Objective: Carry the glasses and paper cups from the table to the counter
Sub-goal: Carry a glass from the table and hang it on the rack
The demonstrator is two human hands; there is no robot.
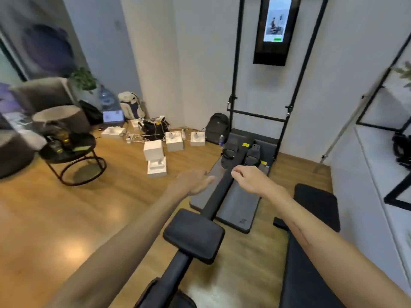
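Both my arms reach forward over a rowing machine. My left hand (195,181) is flat with fingers apart and holds nothing. My right hand (249,176) is loosely curled, and nothing shows in it. Far to the left stands a small round black table (89,150) with blurred glasses (63,135) and other dark items on top. The picture is too smeared to tell paper cups apart. Both hands are well away from that table. A white counter (382,165) runs along the right edge.
A black rowing machine (235,196) with its seat (193,234) lies right below my arms. White boxes (155,158), cables, bags and a water bottle clutter the floor by the wall. Grey armchairs (44,94) stand left. A black bench (315,205) sits right.
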